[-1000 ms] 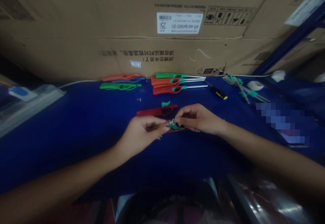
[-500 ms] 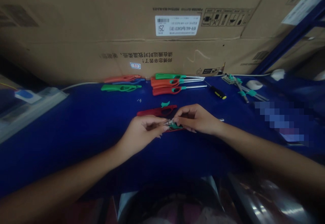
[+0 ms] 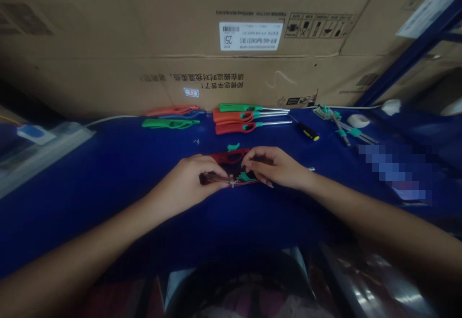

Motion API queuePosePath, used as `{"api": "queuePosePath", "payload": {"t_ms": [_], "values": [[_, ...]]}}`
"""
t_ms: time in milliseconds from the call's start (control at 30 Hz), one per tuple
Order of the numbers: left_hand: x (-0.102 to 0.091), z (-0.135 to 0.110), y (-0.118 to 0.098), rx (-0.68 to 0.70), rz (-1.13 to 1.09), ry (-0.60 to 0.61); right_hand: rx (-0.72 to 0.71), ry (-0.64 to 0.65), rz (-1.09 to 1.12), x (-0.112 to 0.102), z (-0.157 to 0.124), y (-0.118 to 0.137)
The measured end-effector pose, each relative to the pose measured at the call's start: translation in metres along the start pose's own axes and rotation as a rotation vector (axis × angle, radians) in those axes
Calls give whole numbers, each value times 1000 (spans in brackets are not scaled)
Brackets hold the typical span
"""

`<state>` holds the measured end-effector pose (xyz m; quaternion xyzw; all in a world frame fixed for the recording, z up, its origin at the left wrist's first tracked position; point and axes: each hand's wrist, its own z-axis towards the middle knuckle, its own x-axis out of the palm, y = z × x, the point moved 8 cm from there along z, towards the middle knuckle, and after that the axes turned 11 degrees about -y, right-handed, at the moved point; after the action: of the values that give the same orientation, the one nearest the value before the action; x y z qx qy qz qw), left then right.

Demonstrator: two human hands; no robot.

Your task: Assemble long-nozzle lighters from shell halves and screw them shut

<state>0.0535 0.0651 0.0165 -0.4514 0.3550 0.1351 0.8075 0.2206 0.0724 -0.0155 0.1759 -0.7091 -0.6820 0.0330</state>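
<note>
My left hand (image 3: 189, 176) is closed around a dark, see-through lighter fuel tank (image 3: 213, 178) with a small metal valve (image 3: 231, 181) at its right end. The tank is over the left part of an open red lighter shell, mostly hidden by my hands. A green trigger piece (image 3: 245, 177) sits in that shell, and a metal tube tip (image 3: 311, 169) shows past my right wrist. My right hand (image 3: 276, 166) is pinched just above the trigger piece; anything between its fingertips is too small to make out. Behind lies another red shell half (image 3: 231, 156), with a loose green trigger (image 3: 233, 147) beyond it.
Assembled lighters (image 3: 234, 128) and coloured handle shells (image 3: 169, 123) lie along the cardboard box (image 3: 119, 82). A black-and-yellow screwdriver (image 3: 306, 131), metal tubes with green parts (image 3: 341, 128) and a white roll (image 3: 358, 120) are at right. Tiny metal bits (image 3: 196, 141) lie at left.
My left hand has shifted left and turned, so the tank and its valve now show. The right fingertips have come away from the valve. The view has moved slightly.
</note>
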Motion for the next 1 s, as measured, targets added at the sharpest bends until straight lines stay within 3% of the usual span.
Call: {"api": "queuePosePath", "payload": {"t_ms": [267, 600, 1000], "values": [[6, -4, 4, -13, 69, 57, 2, 0, -29, -1, -2, 0], [5, -3, 12, -97, -9, 99, 13, -2, -49, 0, -2, -1], [6, -5, 4, -50, 23, 122, 11, -4, -38, -1, -2, -2]]}}
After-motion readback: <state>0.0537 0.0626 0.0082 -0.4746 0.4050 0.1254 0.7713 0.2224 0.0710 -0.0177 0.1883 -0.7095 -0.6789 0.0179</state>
